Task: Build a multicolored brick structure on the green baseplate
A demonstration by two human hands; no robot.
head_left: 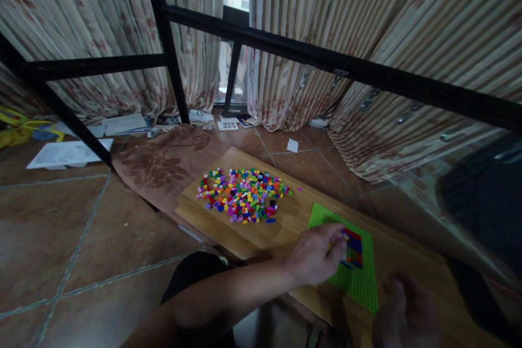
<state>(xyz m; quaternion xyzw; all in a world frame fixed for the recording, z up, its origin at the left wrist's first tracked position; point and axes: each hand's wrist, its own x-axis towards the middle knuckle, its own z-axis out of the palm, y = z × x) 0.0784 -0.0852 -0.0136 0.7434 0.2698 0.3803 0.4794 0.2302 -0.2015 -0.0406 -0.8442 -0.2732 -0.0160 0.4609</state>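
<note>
My left hand (pixel 316 254) reaches over the green baseplate (pixel 361 288) from the left, its thumb and fingers closed in a pinch. Specks of yellow show at the fingers, but what they hold is too small and covered to make out. Right at the fingertips lies a patch of red, blue, green and orange toy bricks (pixel 354 247) on the baseplate, partly hidden by the hand. Beyond the baseplate's near right corner, low in the picture, is my right hand (pixel 405 312). It is dark and smeared by motion, so its fingers cannot be read.
A spread pile of small multicoloured bricks (pixel 248 196) lies on the wooden board (pixel 220 231), left of the baseplate. Beneath the board's far end is a brown patterned cloth (pixel 163 160). Black metal bars (pixel 261 35) cross in front of striped curtains (pixel 302 5). Papers lie on the tiled floor (pixel 44 223).
</note>
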